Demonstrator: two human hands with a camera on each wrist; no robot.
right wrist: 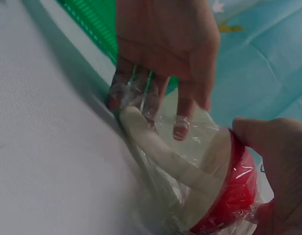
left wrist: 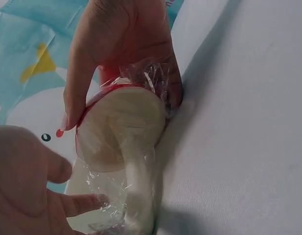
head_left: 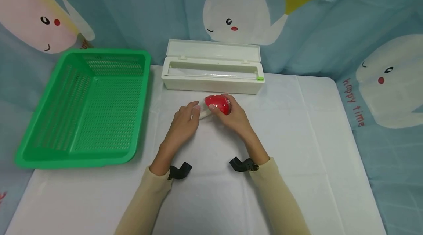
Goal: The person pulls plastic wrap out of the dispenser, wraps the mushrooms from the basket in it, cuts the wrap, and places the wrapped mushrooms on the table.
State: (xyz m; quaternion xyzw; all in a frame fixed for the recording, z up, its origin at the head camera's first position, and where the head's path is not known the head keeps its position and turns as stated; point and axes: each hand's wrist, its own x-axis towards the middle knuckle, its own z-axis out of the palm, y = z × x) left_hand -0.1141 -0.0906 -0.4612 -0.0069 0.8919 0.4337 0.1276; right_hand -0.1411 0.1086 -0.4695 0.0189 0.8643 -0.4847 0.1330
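A toy mushroom (head_left: 217, 103) with a glossy red cap and a pale stem lies wrapped in clear plastic film (right wrist: 163, 171). My right hand (head_left: 236, 117) grips the red cap from the right, thumb on the near side. At the stem end is my left hand (head_left: 184, 123), its fingers (right wrist: 183, 115) extended along the film and stem, thumb apart. In the left wrist view, the cap's pale underside (left wrist: 104, 132) and the stem (left wrist: 138, 181) show through the film, which bunches loosely around the stem's end. Part of the cap is hidden behind my right fingers.
Behind the hands stands a white cling film dispenser (head_left: 213, 85), lid raised, with a roll inside and a green slider on its edge. A green perforated basket (head_left: 142, 106) sits at the left of the white table (head_left: 297, 176). A blue whale-print curtain (head_left: 148, 11) hangs around the back and sides.
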